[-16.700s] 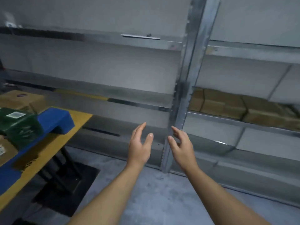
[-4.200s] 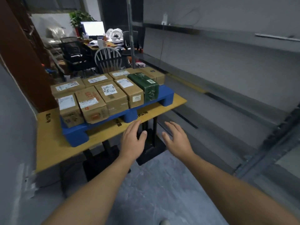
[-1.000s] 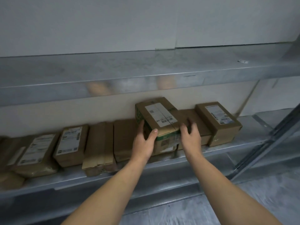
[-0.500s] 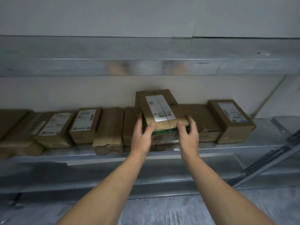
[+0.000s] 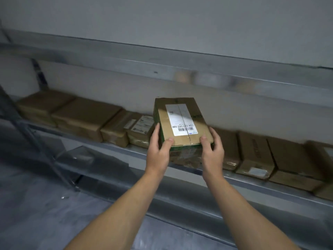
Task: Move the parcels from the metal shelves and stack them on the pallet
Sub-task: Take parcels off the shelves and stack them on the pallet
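Two hands: left hand [image 5: 158,150] and right hand [image 5: 212,150] clasp the box [image 5: 180,121] by its sides, thumbs on top.
Handling: stiff cardboard, likely light.
Hold: opposite sides, near end.

Only the person's two arms show, and both are bare along their whole visible length, from the lower edge of the view up to the wrists. The left forearm [image 5: 126,204] and the right forearm [image 5: 243,204] are slim and smooth, narrowing evenly toward the wrist. The left hand [image 5: 158,154] and the right hand [image 5: 212,152] are bare as well. Each thumb ends in a short, trimmed nail; the left thumbnail [image 5: 170,139] and the right thumbnail [image 5: 203,137] both catch a little light. Knuckles show faintly on the backs of the hands.
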